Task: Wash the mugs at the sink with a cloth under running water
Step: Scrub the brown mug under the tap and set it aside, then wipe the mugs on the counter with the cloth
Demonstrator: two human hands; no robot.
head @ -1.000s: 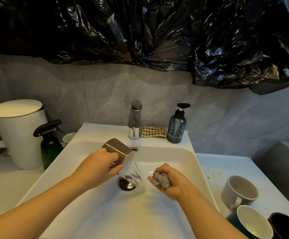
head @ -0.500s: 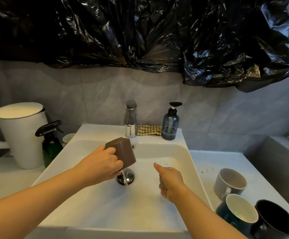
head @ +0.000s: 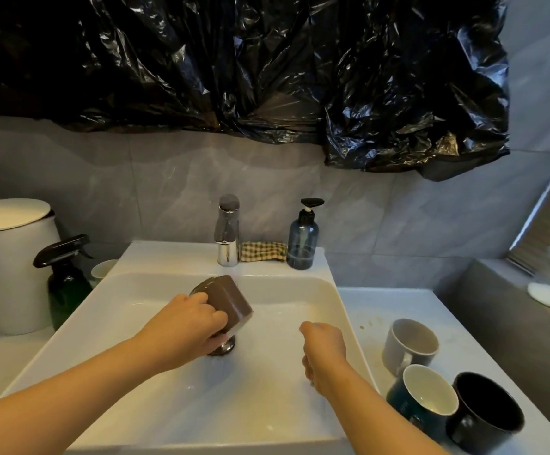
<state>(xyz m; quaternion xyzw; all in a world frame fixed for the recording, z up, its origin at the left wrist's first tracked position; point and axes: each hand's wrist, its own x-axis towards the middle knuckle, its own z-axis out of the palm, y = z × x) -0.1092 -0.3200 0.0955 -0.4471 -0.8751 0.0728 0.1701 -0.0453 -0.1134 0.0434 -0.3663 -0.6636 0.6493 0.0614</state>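
Left hand (head: 185,326) wraps its grip round the mug (head: 231,298), tipped mouth-down over the sink (head: 168,405). Right hand (head: 324,348) droops knuckles-up; I cannot tell its grip.

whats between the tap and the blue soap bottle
A folded checked cloth lies on the back ledge of the sink, between the tap and the soap bottle, in the head view.

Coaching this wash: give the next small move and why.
Probably bring the right hand across to the mug to wipe it: the left hand holds it tipped mouth-down over the drain, apart from the right hand.
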